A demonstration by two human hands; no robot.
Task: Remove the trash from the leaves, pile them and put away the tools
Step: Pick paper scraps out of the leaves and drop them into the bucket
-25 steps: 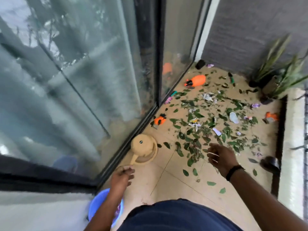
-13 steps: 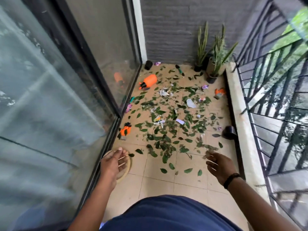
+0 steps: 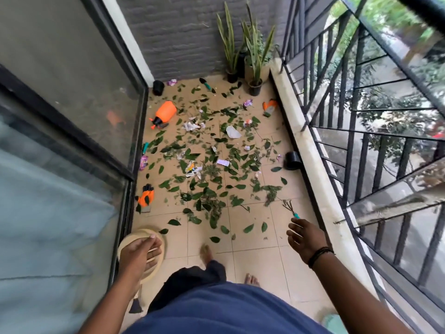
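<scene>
Both hands hold nothing, fingers loose; the left hand (image 3: pixel 137 255) hovers over a tan stool (image 3: pixel 157 237), the right hand (image 3: pixel 304 237) just short of the small rake (image 3: pixel 290 208), whose handle points back toward it; leaves (image 3: pixel 207 179) and paper scraps (image 3: pixel 192 126) lie scattered ahead.

Both hands (image 3: pixel 139 255) (image 3: pixel 305 238) apparently relaxed, lowered

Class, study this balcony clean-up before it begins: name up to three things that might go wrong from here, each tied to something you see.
1. The bare foot is stepping toward the small hand rake lying prongs-out on the tiles; it might get stepped on.
2. Paper scraps lie mixed into the leaves, so some trash could end up in the pile.
3. Loose leaves near the railing might blow off the edge.
</scene>
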